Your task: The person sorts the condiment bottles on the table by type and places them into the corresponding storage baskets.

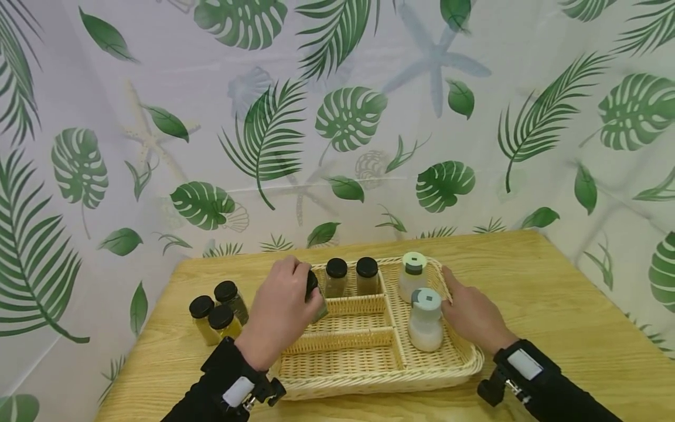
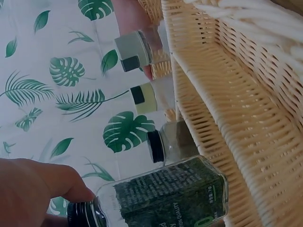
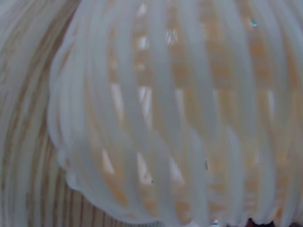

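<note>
My left hand [image 1: 279, 310] holds a glass spice jar [image 2: 165, 194] by its black lid, over the left part of a wicker basket [image 1: 369, 387]. Dark green dried herbs show through the glass, and the jar is tilted. At the basket's right side, my right hand [image 1: 477, 316] grips the rim. Blurred wicker strands [image 3: 189, 118] fill the right wrist view. Two black-lidded jars, one at the back middle [image 1: 336, 280] and one beside it [image 1: 367, 278], stand in the rear compartment. In the right compartment are two white-bodied shakers, one with a yellow-green lid [image 1: 413, 262] and one with a grey-green lid [image 1: 426, 300].
Three black-lidded jars [image 1: 203, 319] stand close together on the wooden table [image 1: 153, 363], left of the basket. Low woven dividers [image 1: 343, 340] split the basket into compartments. Behind the table hangs a leaf-patterned cloth [image 1: 348, 193].
</note>
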A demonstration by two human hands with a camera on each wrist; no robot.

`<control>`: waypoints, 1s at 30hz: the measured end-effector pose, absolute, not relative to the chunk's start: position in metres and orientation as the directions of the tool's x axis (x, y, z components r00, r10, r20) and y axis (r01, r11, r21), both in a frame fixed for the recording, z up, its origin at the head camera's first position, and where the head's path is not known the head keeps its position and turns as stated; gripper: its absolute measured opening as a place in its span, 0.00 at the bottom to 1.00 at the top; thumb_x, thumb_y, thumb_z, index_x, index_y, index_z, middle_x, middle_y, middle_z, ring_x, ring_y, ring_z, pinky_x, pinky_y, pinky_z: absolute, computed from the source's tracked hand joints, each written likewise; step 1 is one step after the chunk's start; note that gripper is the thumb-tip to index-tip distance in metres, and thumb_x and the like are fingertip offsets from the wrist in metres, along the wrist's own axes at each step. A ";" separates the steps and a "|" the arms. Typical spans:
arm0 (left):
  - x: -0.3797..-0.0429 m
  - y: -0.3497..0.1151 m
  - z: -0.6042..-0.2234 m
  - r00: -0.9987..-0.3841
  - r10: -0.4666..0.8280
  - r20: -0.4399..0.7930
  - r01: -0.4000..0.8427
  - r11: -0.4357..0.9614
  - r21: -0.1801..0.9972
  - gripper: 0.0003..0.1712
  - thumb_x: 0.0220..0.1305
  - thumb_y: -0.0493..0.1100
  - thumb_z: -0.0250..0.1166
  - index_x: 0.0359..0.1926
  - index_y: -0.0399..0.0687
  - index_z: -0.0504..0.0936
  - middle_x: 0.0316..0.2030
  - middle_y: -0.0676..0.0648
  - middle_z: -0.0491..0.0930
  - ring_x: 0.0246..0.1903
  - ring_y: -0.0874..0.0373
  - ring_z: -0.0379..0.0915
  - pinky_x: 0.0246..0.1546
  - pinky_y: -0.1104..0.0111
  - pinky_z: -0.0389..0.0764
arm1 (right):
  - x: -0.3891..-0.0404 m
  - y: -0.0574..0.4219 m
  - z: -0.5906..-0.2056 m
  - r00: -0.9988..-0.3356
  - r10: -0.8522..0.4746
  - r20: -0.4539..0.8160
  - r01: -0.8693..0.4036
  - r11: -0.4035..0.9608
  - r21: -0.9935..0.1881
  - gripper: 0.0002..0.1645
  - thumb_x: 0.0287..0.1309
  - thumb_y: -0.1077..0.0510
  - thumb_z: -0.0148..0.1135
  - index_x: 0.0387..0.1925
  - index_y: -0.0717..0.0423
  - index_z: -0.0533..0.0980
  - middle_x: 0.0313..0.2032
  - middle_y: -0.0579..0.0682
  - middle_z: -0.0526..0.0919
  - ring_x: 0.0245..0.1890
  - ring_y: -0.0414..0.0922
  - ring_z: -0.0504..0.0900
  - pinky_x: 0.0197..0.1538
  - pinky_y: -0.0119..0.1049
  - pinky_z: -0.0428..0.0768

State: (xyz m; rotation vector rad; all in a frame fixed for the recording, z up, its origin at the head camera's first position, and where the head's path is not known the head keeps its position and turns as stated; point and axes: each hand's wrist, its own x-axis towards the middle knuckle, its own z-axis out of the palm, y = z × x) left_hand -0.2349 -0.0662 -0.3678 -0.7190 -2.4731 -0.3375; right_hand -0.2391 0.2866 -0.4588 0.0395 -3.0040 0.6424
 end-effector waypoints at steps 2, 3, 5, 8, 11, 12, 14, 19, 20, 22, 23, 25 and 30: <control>-0.234 -0.060 -0.368 -0.713 0.443 0.544 0.573 0.815 0.088 0.11 0.62 0.41 0.67 0.42 0.37 0.83 0.36 0.45 0.74 0.34 0.53 0.69 0.30 0.67 0.76 | -0.239 0.287 -0.460 -0.998 -0.006 0.068 -0.034 0.913 -0.408 0.43 0.68 0.59 0.51 0.78 0.65 0.48 0.13 0.46 0.67 0.11 0.40 0.64 0.17 0.34 0.61; -0.234 -0.057 -0.368 -0.712 0.453 0.537 0.581 0.809 0.086 0.11 0.62 0.41 0.67 0.42 0.37 0.83 0.35 0.45 0.74 0.33 0.54 0.69 0.29 0.67 0.76 | -0.240 0.287 -0.460 -0.998 -0.005 0.069 -0.033 0.913 -0.407 0.43 0.67 0.59 0.51 0.78 0.65 0.48 0.13 0.46 0.68 0.11 0.40 0.64 0.17 0.34 0.61; -0.234 -0.051 -0.369 -0.706 0.473 0.527 0.593 0.801 0.077 0.11 0.62 0.41 0.67 0.42 0.37 0.84 0.35 0.45 0.75 0.33 0.54 0.69 0.30 0.68 0.76 | -0.240 0.287 -0.460 -0.997 -0.006 0.072 -0.035 0.912 -0.410 0.43 0.67 0.59 0.51 0.78 0.65 0.48 0.14 0.46 0.68 0.11 0.40 0.64 0.17 0.34 0.61; -0.236 -0.042 -0.370 -0.700 0.498 0.511 0.608 0.791 0.062 0.11 0.62 0.40 0.67 0.41 0.37 0.84 0.34 0.45 0.74 0.32 0.54 0.68 0.29 0.68 0.75 | -0.240 0.286 -0.459 -0.997 -0.006 0.073 -0.036 0.909 -0.415 0.43 0.67 0.59 0.51 0.78 0.65 0.48 0.13 0.46 0.67 0.11 0.40 0.63 0.17 0.34 0.61; -0.237 -0.033 -0.372 -0.709 0.514 0.483 0.618 0.783 0.074 0.11 0.62 0.40 0.68 0.42 0.36 0.84 0.34 0.45 0.75 0.33 0.54 0.69 0.30 0.67 0.76 | -0.239 0.286 -0.458 -0.997 -0.005 0.071 -0.034 0.906 -0.422 0.43 0.67 0.59 0.51 0.78 0.65 0.48 0.13 0.46 0.67 0.11 0.40 0.63 0.17 0.35 0.61; -0.237 -0.031 -0.373 -0.713 0.519 0.472 0.620 0.781 0.078 0.11 0.62 0.40 0.68 0.43 0.36 0.84 0.34 0.45 0.75 0.33 0.54 0.69 0.31 0.67 0.76 | -0.239 0.286 -0.458 -0.998 -0.003 0.070 -0.032 0.906 -0.423 0.43 0.67 0.59 0.51 0.78 0.65 0.48 0.13 0.46 0.67 0.11 0.40 0.63 0.17 0.35 0.61; -0.238 -0.026 -0.374 -0.719 0.532 0.448 0.625 0.776 0.081 0.10 0.62 0.39 0.68 0.41 0.37 0.83 0.34 0.45 0.74 0.33 0.53 0.69 0.32 0.66 0.76 | -0.238 0.286 -0.457 -0.997 0.000 0.071 -0.031 0.905 -0.424 0.43 0.67 0.59 0.51 0.78 0.65 0.48 0.14 0.46 0.67 0.11 0.40 0.63 0.17 0.35 0.61; -0.241 -0.017 -0.375 -0.715 0.576 0.397 0.643 0.764 0.049 0.06 0.59 0.38 0.69 0.34 0.40 0.82 0.32 0.47 0.72 0.31 0.54 0.68 0.31 0.67 0.75 | -0.238 0.285 -0.456 -0.998 0.001 0.066 -0.028 0.905 -0.425 0.43 0.67 0.59 0.50 0.78 0.64 0.48 0.14 0.46 0.67 0.11 0.40 0.63 0.17 0.35 0.61; -0.241 -0.015 -0.375 -0.711 0.587 0.387 0.648 0.761 0.036 0.05 0.59 0.38 0.69 0.34 0.40 0.82 0.31 0.47 0.72 0.31 0.54 0.68 0.32 0.67 0.75 | -0.238 0.285 -0.456 -0.998 0.002 0.064 -0.025 0.905 -0.425 0.43 0.67 0.59 0.50 0.78 0.64 0.48 0.14 0.46 0.67 0.11 0.40 0.63 0.17 0.35 0.61; -0.241 -0.011 -0.375 -0.698 0.609 0.376 0.660 0.751 0.010 0.05 0.59 0.38 0.68 0.35 0.39 0.83 0.32 0.46 0.73 0.31 0.54 0.69 0.31 0.68 0.75 | -0.238 0.285 -0.456 -0.998 0.006 0.063 -0.021 0.905 -0.426 0.43 0.67 0.59 0.50 0.78 0.64 0.48 0.14 0.46 0.67 0.11 0.40 0.63 0.17 0.35 0.61; -0.242 -0.009 -0.375 -0.690 0.622 0.371 0.668 0.744 -0.002 0.05 0.59 0.37 0.67 0.36 0.39 0.84 0.32 0.46 0.74 0.32 0.54 0.70 0.32 0.67 0.75 | -0.238 0.285 -0.456 -0.998 0.008 0.063 -0.019 0.904 -0.426 0.43 0.67 0.59 0.51 0.78 0.64 0.48 0.14 0.46 0.67 0.11 0.40 0.63 0.17 0.35 0.61; -0.242 -0.005 -0.375 -0.680 0.639 0.359 0.678 0.735 -0.022 0.06 0.60 0.37 0.66 0.37 0.38 0.84 0.33 0.45 0.76 0.32 0.53 0.72 0.34 0.66 0.76 | -0.238 0.286 -0.456 -0.998 0.011 0.060 -0.016 0.904 -0.427 0.43 0.67 0.59 0.51 0.78 0.64 0.48 0.14 0.46 0.67 0.11 0.40 0.63 0.17 0.35 0.61; -0.244 0.005 -0.376 -0.701 0.642 0.312 0.675 0.738 -0.002 0.06 0.60 0.35 0.65 0.38 0.39 0.85 0.35 0.44 0.79 0.33 0.53 0.73 0.32 0.67 0.77 | -0.238 0.286 -0.457 -0.998 0.010 0.056 -0.015 0.902 -0.432 0.43 0.67 0.58 0.50 0.78 0.64 0.48 0.14 0.47 0.67 0.11 0.41 0.64 0.17 0.35 0.61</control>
